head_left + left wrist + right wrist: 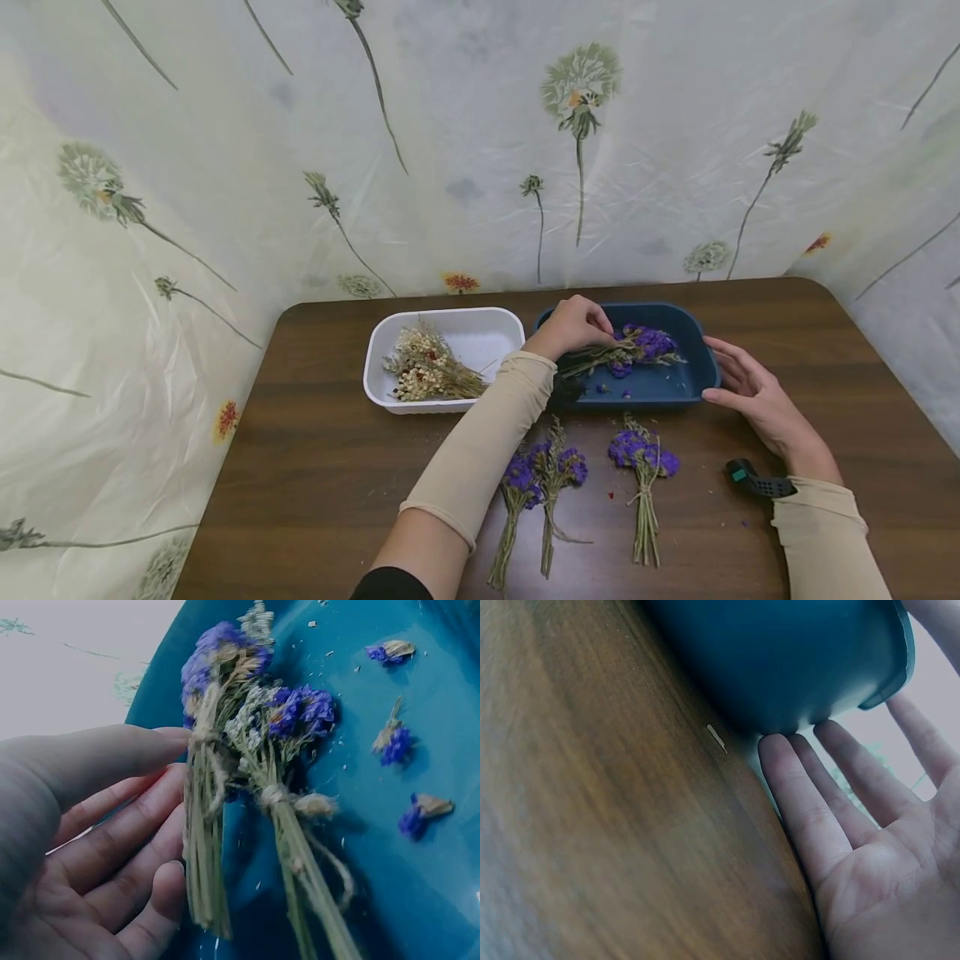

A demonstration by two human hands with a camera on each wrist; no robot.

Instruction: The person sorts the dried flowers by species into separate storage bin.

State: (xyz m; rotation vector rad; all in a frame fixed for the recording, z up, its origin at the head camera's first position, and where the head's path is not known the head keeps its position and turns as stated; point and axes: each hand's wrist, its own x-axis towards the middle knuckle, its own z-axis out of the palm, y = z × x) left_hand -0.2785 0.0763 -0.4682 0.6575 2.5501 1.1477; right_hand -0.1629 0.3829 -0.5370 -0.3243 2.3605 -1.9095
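Two trays stand side by side near the far edge of the desk (315, 467): a white tray (487, 329) on the left and a blue tray (693, 350) on the right. The left hand (573, 325) reaches over the left rim of the blue tray and is at the purple flower bunches (633, 346) that lie inside it. In the left wrist view the fingers (127, 847) are only slightly bent and lie against the stems of one tied bunch (210, 817); the thumb is above the stems, but it does not close on them, so the grasp is loose and nothing is clenched. A second tied bunch (300, 825) lies just beside the first, and some loose purple petals (394, 742) are on the tray floor.

The right hand (750, 387) rests flat at the right end of the blue tray. Its fingers (810, 802) are straight, and the fingertips touch the outer wall of the tray (780, 660) where it meets the desk (the hand holds nothing).

The white tray contains a bunch of pale dried flowers (427, 371). Three more purple bunches lie on the desk in front of the blue tray: two close together (543, 475) and one (645, 458) to the right of them. A small black object (750, 477) is at the right wrist.
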